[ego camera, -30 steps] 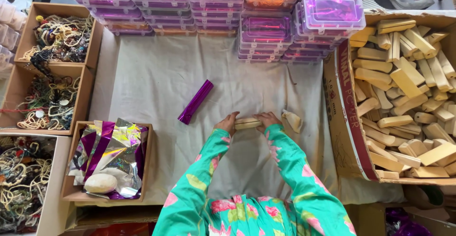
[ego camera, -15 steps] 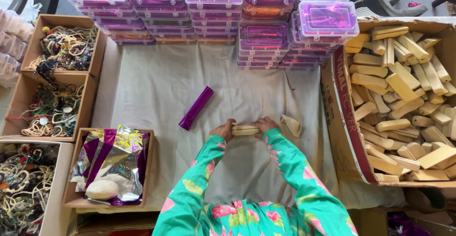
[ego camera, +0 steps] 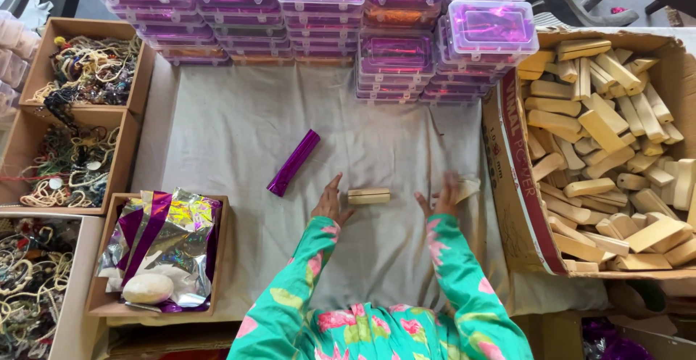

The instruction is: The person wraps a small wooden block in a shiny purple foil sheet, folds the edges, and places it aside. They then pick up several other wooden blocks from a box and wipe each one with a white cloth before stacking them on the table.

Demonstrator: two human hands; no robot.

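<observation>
A small pale wooden block [ego camera: 368,196] lies on the grey cloth [ego camera: 239,121] in front of me. My left hand [ego camera: 330,204] rests open just left of it, fingers spread, not touching it. My right hand [ego camera: 441,199] is open to the right of the block, blurred, close to another pale piece [ego camera: 467,188] on the cloth. A purple foil-wrapped stick [ego camera: 293,162] lies diagonally to the left of my left hand.
Stacks of clear boxes with purple lids [ego camera: 319,19] line the far edge. A big carton of wooden blocks [ego camera: 609,150] stands at the right. Cartons of beaded strings [ego camera: 83,70] and one of shiny foil sheets [ego camera: 156,244] stand at the left.
Both hands held the wooden block together; now they have let it go and moved apart, the right hand swinging to the right.
</observation>
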